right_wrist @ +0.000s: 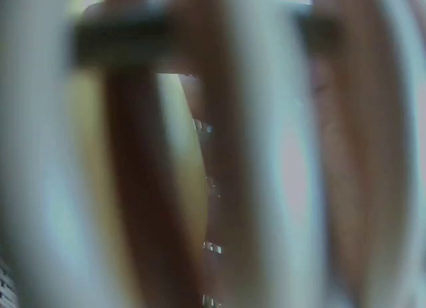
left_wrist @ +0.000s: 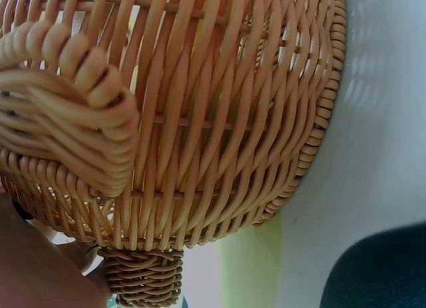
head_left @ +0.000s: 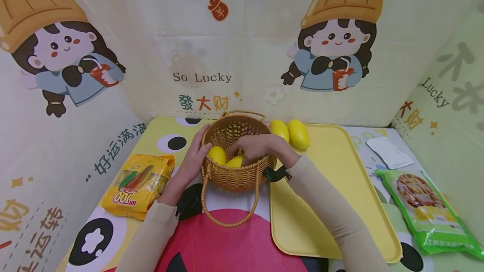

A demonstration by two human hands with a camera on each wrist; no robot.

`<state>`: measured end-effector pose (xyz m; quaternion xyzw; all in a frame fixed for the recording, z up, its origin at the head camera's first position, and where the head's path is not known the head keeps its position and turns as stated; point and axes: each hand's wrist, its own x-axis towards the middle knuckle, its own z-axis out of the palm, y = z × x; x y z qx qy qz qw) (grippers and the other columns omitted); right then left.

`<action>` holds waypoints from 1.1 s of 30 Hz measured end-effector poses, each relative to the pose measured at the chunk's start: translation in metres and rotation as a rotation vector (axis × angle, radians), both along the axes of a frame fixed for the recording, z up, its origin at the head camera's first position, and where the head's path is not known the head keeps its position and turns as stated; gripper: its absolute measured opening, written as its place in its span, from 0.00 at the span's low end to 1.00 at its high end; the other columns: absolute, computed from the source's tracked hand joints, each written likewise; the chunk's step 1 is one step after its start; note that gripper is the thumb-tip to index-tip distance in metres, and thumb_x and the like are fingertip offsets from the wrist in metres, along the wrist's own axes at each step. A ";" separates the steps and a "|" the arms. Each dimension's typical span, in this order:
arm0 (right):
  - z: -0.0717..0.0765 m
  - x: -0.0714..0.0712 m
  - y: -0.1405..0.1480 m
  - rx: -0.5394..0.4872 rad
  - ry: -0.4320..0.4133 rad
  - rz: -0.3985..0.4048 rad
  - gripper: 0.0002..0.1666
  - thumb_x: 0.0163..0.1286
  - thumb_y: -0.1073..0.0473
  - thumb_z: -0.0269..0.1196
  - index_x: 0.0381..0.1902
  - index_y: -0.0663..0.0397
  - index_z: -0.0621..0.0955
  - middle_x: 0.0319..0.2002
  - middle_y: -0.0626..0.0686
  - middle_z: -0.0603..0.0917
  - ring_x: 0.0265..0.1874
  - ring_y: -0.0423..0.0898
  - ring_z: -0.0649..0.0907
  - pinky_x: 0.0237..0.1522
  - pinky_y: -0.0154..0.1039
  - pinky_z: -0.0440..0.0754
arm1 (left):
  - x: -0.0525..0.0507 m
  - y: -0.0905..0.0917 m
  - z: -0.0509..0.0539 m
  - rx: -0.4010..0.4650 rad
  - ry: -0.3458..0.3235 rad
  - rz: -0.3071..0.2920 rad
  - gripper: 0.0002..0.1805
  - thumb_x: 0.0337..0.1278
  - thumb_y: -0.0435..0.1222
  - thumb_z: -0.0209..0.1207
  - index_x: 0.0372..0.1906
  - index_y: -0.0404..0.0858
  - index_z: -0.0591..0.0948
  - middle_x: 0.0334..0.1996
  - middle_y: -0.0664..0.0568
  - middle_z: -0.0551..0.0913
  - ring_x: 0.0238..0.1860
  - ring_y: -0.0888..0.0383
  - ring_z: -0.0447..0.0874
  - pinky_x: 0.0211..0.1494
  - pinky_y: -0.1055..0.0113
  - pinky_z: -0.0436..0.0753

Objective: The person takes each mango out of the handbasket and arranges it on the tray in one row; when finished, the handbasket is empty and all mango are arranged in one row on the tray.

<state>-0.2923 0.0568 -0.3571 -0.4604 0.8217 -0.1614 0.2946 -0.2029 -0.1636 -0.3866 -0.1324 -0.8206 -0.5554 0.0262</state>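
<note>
Left hand [head_left: 194,152], grip clamped on wicker basket [head_left: 234,181], right hand [head_left: 255,148] inside by 2 yellow fruits [head_left: 217,155], its grip part-hidden, cannot tell if closed, yellow tray [head_left: 332,154] beside

Site reads as a staged tabletop booth, wider room type indeterminable, judging by creased cartoon-printed sheeting [head_left: 257,45] that walls the back and both sides, a boldly patterned table cover [head_left: 223,247], and a yellow tray [head_left: 336,154] lying between a yellow packet [head_left: 132,188] and a green bag [head_left: 427,209].
</note>
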 end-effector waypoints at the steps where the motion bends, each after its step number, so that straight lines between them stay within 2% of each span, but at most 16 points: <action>1: 0.000 0.000 0.000 -0.008 0.005 -0.008 0.29 0.57 0.67 0.67 0.56 0.38 0.83 0.51 0.39 0.83 0.48 0.43 0.77 0.51 0.35 0.78 | 0.000 0.000 0.000 -0.002 0.001 0.000 0.34 0.75 0.38 0.45 0.80 0.45 0.50 0.79 0.45 0.50 0.77 0.43 0.54 0.76 0.42 0.61; 11: 0.004 0.001 0.006 -0.067 -0.013 -0.069 0.31 0.55 0.64 0.68 0.58 0.39 0.82 0.53 0.41 0.82 0.49 0.45 0.77 0.49 0.36 0.78 | -0.003 0.002 -0.001 0.014 0.003 -0.013 0.33 0.75 0.37 0.44 0.80 0.44 0.50 0.79 0.44 0.49 0.78 0.42 0.53 0.77 0.42 0.60; 12: 0.004 0.001 0.007 -0.075 -0.013 -0.075 0.31 0.55 0.64 0.68 0.58 0.39 0.82 0.53 0.41 0.82 0.49 0.45 0.77 0.48 0.36 0.78 | -0.006 0.001 -0.005 0.014 0.012 -0.012 0.33 0.75 0.37 0.44 0.80 0.46 0.50 0.79 0.46 0.50 0.78 0.43 0.53 0.77 0.42 0.60; 13: 0.005 0.001 0.007 -0.089 -0.011 -0.078 0.30 0.54 0.63 0.69 0.57 0.39 0.83 0.53 0.41 0.82 0.49 0.45 0.77 0.48 0.35 0.79 | -0.006 0.001 -0.005 0.012 0.012 -0.013 0.33 0.75 0.37 0.44 0.80 0.46 0.50 0.79 0.45 0.50 0.78 0.43 0.53 0.77 0.41 0.59; 16: 0.005 0.002 0.008 -0.135 0.002 -0.096 0.30 0.53 0.61 0.70 0.57 0.38 0.82 0.53 0.41 0.82 0.49 0.44 0.77 0.50 0.36 0.79 | -0.014 -0.002 -0.018 -0.002 0.031 0.002 0.33 0.75 0.39 0.45 0.80 0.52 0.50 0.79 0.49 0.51 0.78 0.45 0.53 0.77 0.41 0.59; 18: 0.006 0.003 0.009 -0.166 0.028 -0.114 0.30 0.53 0.59 0.71 0.57 0.37 0.82 0.54 0.40 0.81 0.49 0.43 0.77 0.51 0.36 0.79 | -0.015 -0.004 -0.020 -0.003 0.037 0.004 0.34 0.75 0.40 0.45 0.80 0.51 0.50 0.79 0.49 0.51 0.78 0.45 0.53 0.77 0.40 0.59; 20: 0.007 0.004 0.010 -0.197 0.055 -0.143 0.31 0.52 0.58 0.71 0.57 0.36 0.82 0.55 0.39 0.81 0.49 0.42 0.77 0.52 0.37 0.78 | -0.013 -0.004 -0.017 0.000 0.033 -0.002 0.34 0.75 0.39 0.45 0.80 0.50 0.50 0.79 0.48 0.51 0.78 0.44 0.53 0.77 0.41 0.58; 23: 0.010 0.007 0.012 -0.252 0.105 -0.160 0.31 0.52 0.56 0.72 0.57 0.35 0.82 0.55 0.38 0.81 0.50 0.42 0.77 0.53 0.38 0.77 | -0.004 -0.001 -0.002 -0.002 0.022 -0.012 0.34 0.75 0.37 0.44 0.80 0.43 0.49 0.79 0.44 0.50 0.78 0.42 0.52 0.77 0.40 0.58; 24: 0.011 0.008 0.013 -0.274 0.122 -0.158 0.31 0.53 0.56 0.72 0.57 0.36 0.82 0.55 0.39 0.81 0.50 0.42 0.77 0.53 0.39 0.77 | -0.003 -0.001 -0.001 -0.005 0.021 -0.012 0.34 0.75 0.37 0.44 0.80 0.43 0.49 0.79 0.44 0.50 0.78 0.42 0.52 0.77 0.41 0.58; 28: 0.012 0.012 0.017 -0.351 0.168 -0.151 0.30 0.55 0.56 0.72 0.58 0.38 0.81 0.56 0.41 0.81 0.51 0.42 0.77 0.56 0.40 0.77 | -0.001 -0.002 0.002 -0.005 0.014 -0.012 0.34 0.75 0.37 0.44 0.80 0.42 0.48 0.79 0.43 0.50 0.78 0.41 0.52 0.77 0.41 0.58; 33: 0.009 0.017 0.022 -0.408 0.217 -0.197 0.31 0.55 0.53 0.73 0.58 0.38 0.81 0.56 0.41 0.81 0.52 0.40 0.77 0.57 0.40 0.76 | -0.001 -0.002 0.000 0.009 0.001 -0.018 0.34 0.76 0.37 0.43 0.80 0.42 0.48 0.79 0.43 0.49 0.78 0.42 0.51 0.78 0.41 0.57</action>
